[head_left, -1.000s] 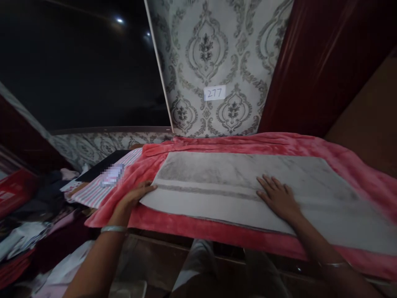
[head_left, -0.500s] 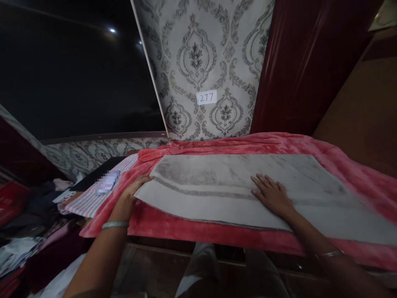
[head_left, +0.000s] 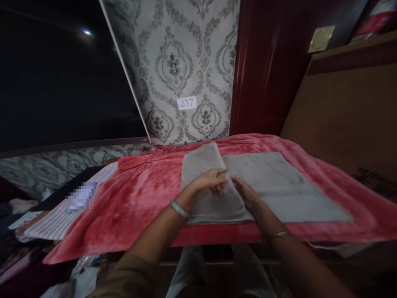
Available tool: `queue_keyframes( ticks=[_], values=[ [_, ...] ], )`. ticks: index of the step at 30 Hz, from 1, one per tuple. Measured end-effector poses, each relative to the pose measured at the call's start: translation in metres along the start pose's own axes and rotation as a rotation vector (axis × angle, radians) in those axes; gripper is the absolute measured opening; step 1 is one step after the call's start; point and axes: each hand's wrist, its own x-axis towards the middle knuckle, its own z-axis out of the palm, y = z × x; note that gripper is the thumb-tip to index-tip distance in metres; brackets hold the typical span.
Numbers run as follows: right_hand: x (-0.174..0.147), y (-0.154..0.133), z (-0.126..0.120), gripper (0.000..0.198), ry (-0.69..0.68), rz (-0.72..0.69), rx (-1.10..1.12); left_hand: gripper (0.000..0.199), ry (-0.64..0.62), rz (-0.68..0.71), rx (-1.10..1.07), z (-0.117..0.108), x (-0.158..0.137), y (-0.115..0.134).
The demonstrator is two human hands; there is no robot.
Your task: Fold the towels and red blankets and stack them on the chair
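Note:
A grey plush mat (head_left: 269, 178) lies on a pink-red blanket (head_left: 142, 186). Its left part is folded over to the right as a flap (head_left: 201, 157), whose edge slants down the middle of the mat. My left hand (head_left: 212, 180) is over this flap, fingers curled and closed on the fabric near the edge. Just right of the flap's edge, my right hand (head_left: 246, 192) rests against the mat, its fingers fairly straight and partly hidden. Bracelets show on both wrists.
A large dark screen (head_left: 62, 82) stands at the left. A striped cloth (head_left: 52, 219) with a blurred-out item (head_left: 81, 198) lies beside the blanket. A cardboard box (head_left: 347, 111) stands at the right. A card marked 277 (head_left: 187, 103) is on the patterned wall.
The mat's left end has been folded over to the right. My left hand has moved right with it, and both hands are now close together. The view has shifted to the right.

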Motion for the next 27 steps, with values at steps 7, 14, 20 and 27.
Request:
queue_keyframes(
  ticks=[7, 14, 20, 27],
  values=[
    [0.009, 0.013, -0.005, 0.034, -0.059, -0.026, 0.058, 0.028, 0.945, 0.236, -0.018, -0.086, -0.007, -0.072],
    [0.04, -0.004, 0.001, 0.034, 0.21, -0.001, -0.231, 0.037, 0.972, 0.082, -0.219, -0.099, 0.0, -0.133],
    [0.026, -0.006, -0.012, 0.04, 0.301, 0.006, -0.343, 0.043, 0.811, 0.171, -0.151, -0.088, 0.011, -0.153],
    [0.024, -0.004, -0.014, 0.028, 0.377, 0.062, -0.504, 0.057, 0.722, 0.122, -0.25, -0.099, 0.009, -0.15]
  ],
)
